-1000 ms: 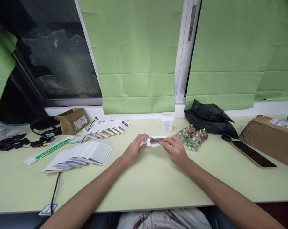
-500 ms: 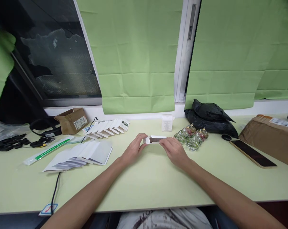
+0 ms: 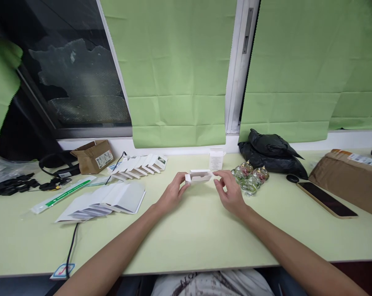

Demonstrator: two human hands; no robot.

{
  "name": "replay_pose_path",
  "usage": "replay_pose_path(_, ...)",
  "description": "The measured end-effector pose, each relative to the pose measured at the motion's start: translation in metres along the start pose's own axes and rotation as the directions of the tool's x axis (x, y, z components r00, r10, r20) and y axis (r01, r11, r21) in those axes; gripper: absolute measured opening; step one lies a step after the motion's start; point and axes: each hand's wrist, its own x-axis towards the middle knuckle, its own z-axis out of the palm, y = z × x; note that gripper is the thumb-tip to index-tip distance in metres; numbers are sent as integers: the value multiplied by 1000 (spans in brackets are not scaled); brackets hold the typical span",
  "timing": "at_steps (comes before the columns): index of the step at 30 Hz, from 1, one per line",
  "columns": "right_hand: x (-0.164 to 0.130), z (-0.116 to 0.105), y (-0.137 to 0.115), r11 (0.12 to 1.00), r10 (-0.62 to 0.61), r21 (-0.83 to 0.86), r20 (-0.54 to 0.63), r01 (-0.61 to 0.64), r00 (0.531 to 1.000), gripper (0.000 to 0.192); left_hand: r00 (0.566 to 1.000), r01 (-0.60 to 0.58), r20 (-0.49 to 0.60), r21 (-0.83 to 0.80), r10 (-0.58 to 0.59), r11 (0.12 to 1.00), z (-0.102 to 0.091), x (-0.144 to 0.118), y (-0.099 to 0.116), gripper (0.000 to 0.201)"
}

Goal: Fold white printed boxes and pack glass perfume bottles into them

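A small white cardboard box (image 3: 199, 177), its long opening facing me, is held above the middle of the table. My left hand (image 3: 173, 190) pinches its left end between thumb and fingers. At the box's right end, my right hand (image 3: 230, 192) has its thumb and forefinger apart, with the forefinger tip close to the end flap; whether it touches, I cannot tell. Behind them a white printed box (image 3: 216, 158) stands upright. Several clear ornaments in green and red (image 3: 250, 177) lie just beyond my right hand.
Flat white cartons (image 3: 124, 197) lie fanned on the left, with a row of small white boxes (image 3: 139, 165) behind. A brown carton (image 3: 95, 157) stands back left. Black plastic bags (image 3: 272, 154), a phone (image 3: 326, 199) and a large brown parcel (image 3: 349, 176) occupy the right.
My right hand has let go of the box's right end and moved slightly right, its fingers parting. The box has tipped, so more of its inside shows. My left hand still holds it.
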Motion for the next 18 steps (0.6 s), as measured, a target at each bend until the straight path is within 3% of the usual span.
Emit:
replay_pose_path(3,0,1,2,991,137,10,-52,-137,989,20,990,140,-11,-91,-142,986,3,0,-1,32)
replay_pose_path(7,0,3,3,976,215,23,29,-215,976,24,973,230,40,-167,-227,959,7,0,4,31)
replay_pose_path(13,-1,7,2,970,216,87,112,-226,970,34,965,252,127,-215,-229,943,12,-1,10,32)
replay_pose_path(18,0,7,3,979,158,113,128,-172,979,30,967,243,123,-211,-221,947,13,-2,11,35)
